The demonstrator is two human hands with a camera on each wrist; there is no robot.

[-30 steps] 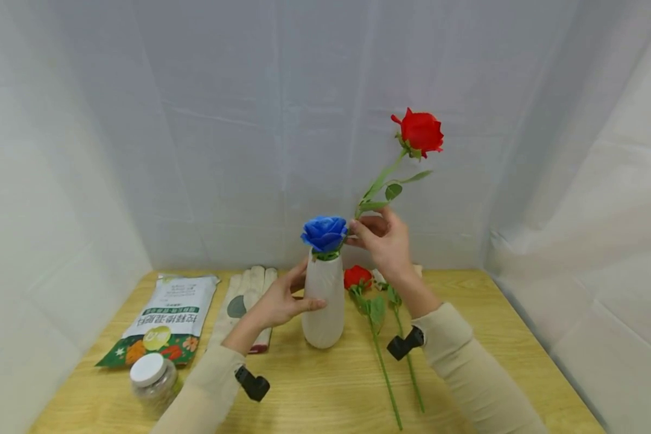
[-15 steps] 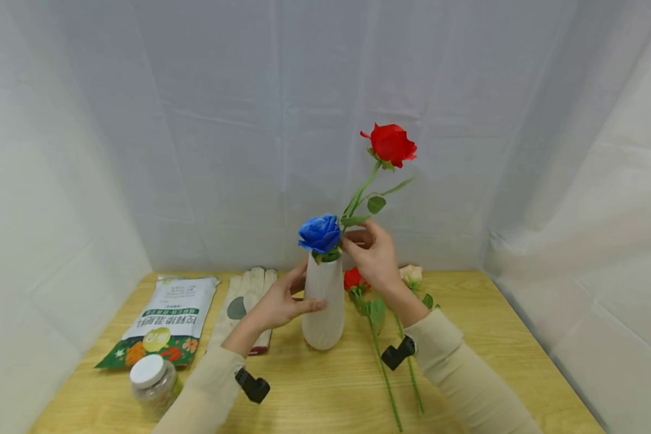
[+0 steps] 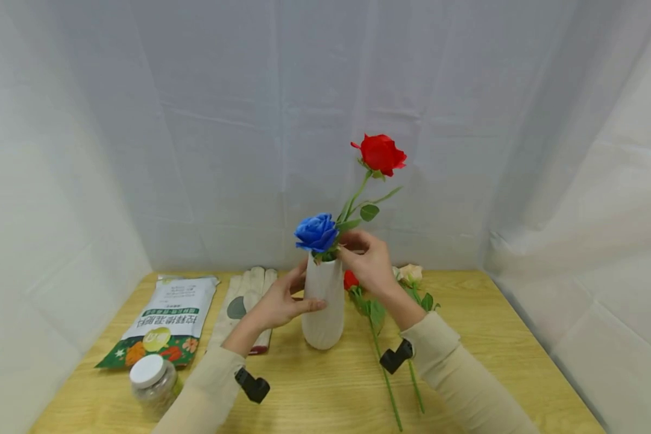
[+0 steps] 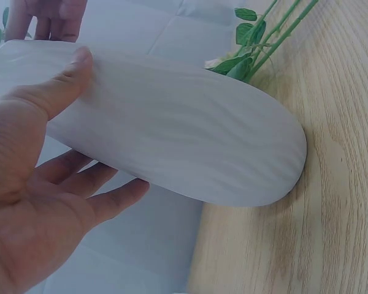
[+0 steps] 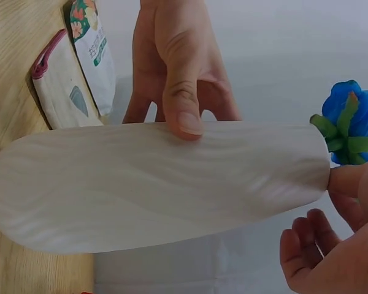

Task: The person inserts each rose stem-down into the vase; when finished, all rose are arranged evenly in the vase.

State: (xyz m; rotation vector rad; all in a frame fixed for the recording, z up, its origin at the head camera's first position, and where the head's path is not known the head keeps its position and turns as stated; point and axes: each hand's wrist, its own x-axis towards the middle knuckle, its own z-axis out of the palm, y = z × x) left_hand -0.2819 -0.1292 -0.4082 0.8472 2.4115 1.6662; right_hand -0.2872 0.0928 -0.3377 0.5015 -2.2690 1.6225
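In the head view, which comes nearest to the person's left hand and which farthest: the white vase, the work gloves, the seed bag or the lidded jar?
From the left hand:
1. White vase, held, to its right.
2. Work gloves, just behind-left.
3. Seed bag, farther left.
4. Lidded jar, front-left; close to the bag's distance, hard to rank.

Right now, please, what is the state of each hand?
Left hand: holding the white vase, thumb and fingers around its body.
Right hand: pinching the red rose by its stem at the vase mouth.
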